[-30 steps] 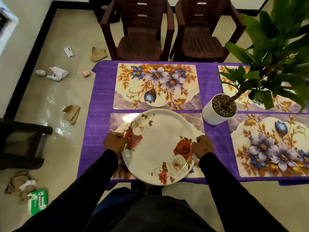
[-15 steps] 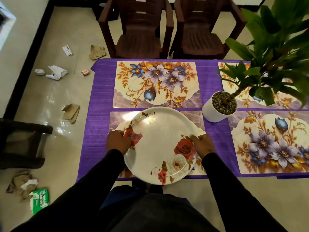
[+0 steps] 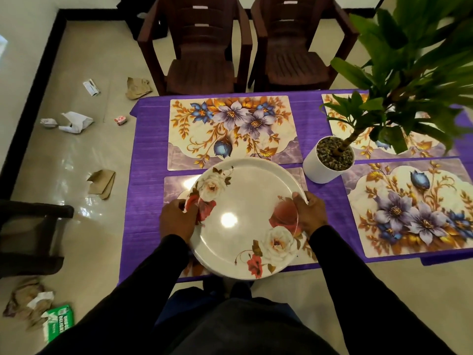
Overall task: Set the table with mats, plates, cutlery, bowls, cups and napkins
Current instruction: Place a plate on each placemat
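A round white plate (image 3: 243,213) with red and white roses is over the near-left floral mat (image 3: 174,185), covering most of it. My left hand (image 3: 176,222) grips the plate's left rim, and my right hand (image 3: 309,213) grips its right rim with the thumb on top. A thin clear film seems to lift off the plate at both rims. Three more floral mats lie bare: far left (image 3: 230,129), near right (image 3: 414,208), and far right (image 3: 371,134), partly hidden by leaves.
A potted plant in a white pot (image 3: 327,160) stands mid-table on the purple cloth (image 3: 148,155), its leaves overhanging the right side. Two brown chairs (image 3: 202,47) face the far edge. Crumpled paper and a green packet (image 3: 57,324) litter the floor at left.
Both hands have kept hold of the plate's rims; the plate has tilted a little and a thin clear layer now shows lifting at the rims under my fingers.
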`<state>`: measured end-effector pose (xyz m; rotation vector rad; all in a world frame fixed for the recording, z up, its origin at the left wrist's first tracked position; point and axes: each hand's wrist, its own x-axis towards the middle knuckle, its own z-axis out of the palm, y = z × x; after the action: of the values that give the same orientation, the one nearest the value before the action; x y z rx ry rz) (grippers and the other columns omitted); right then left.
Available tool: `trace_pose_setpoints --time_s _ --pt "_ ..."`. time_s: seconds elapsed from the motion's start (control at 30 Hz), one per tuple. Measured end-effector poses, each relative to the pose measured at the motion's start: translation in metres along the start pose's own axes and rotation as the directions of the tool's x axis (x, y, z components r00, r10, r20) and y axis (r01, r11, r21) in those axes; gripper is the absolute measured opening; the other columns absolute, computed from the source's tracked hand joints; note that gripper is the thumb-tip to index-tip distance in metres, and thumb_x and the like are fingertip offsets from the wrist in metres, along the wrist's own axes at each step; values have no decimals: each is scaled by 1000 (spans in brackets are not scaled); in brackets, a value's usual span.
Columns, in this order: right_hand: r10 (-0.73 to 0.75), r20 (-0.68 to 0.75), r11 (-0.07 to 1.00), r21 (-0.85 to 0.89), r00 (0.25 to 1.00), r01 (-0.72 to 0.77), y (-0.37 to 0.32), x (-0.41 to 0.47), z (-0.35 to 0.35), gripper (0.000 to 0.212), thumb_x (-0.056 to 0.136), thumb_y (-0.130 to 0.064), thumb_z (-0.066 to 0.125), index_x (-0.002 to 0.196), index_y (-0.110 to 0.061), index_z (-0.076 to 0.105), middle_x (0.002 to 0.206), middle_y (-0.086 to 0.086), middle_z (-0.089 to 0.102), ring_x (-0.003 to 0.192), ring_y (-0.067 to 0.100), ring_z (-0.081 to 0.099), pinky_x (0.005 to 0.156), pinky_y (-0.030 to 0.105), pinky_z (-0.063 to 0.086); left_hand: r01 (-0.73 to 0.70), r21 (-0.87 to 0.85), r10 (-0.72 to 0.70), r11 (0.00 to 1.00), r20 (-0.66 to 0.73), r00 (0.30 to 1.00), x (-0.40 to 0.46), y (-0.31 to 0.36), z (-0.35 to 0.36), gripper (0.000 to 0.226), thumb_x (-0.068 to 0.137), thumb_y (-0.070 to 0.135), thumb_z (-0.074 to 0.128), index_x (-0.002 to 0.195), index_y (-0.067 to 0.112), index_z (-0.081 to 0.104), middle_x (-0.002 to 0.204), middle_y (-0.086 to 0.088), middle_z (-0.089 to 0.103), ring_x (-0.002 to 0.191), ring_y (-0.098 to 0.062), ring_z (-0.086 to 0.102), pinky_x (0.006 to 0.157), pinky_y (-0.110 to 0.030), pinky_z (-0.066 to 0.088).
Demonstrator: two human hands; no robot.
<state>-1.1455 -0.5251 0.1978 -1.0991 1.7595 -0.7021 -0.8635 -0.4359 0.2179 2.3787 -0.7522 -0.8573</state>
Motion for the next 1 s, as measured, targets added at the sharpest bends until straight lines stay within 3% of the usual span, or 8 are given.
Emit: trace_pose_setpoints --time_s 0.2,0.3,0.37,0.5,0.57,0.73,0.83,1.0 --pt "-20 -68 990 141 998 30 -3 -18 -17 18 98 -24 60 95 -10 70 85 3 73 76 17 68 66 28 54 -166 -157 169 974 8 986 -11 27 -12 41 103 43 48 122 12 68 116 -8 71 107 -25 64 96 -38 48" --pt "-24 -131 987 155 991 45 2 -31 -27 16 98 -24 60 89 -15 69 84 2 72 75 16 67 69 30 55 -216 -185 223 959 20 975 -26 38 -15 38 104 33 50 133 11 62 121 -3 66 104 -16 58 82 -11 45" --pt "-7 -141 983 178 990 33 10 -39 -35 14 98 -24 60 89 -19 70 89 3 74 81 19 70 73 33 57 -234 -232 252 944 49 967 -35 40 -13 36 105 29 50 135 12 60 122 0 64 104 -15 57 76 -5 45" --pt "17 -204 976 214 979 27 32 -53 -60 16 97 -26 61 97 -14 72 95 5 75 88 24 71 78 36 60 -245 -201 269 948 101 958 -49 45 5 39 104 27 52 140 16 56 139 -5 60 129 -25 54 112 -38 39" --pt "26 -227 973 231 974 28 39 -60 -75 15 99 -23 60 99 -14 71 94 5 73 87 19 70 75 28 59 -246 -203 273 948 119 955 -59 52 14 39 103 25 53 141 18 55 141 -2 58 132 -24 51 114 -38 34" --pt "64 -241 970 245 968 -3 63 -60 -127 13 98 -27 60 95 -21 72 96 5 75 90 23 71 84 42 58 -277 -172 311 945 221 924 -87 69 52 38 98 20 58 136 18 60 131 -4 65 121 -24 58 107 -37 42" --pt "57 -315 973 229 947 18 77 -56 -171 15 98 -21 59 87 -26 67 88 3 70 80 17 67 78 37 56 -294 -140 321 946 262 910 -115 93 85 40 98 22 59 138 18 59 131 -5 64 119 -24 58 107 -38 44" --pt "112 -296 967 251 948 -36 100 -24 -257 15 98 -25 58 103 -14 67 95 9 71 87 23 69 74 36 59 -258 -176 299 950 271 915 -168 139 153 43 96 20 61 139 18 58 138 -5 60 124 -25 55 109 -39 42"
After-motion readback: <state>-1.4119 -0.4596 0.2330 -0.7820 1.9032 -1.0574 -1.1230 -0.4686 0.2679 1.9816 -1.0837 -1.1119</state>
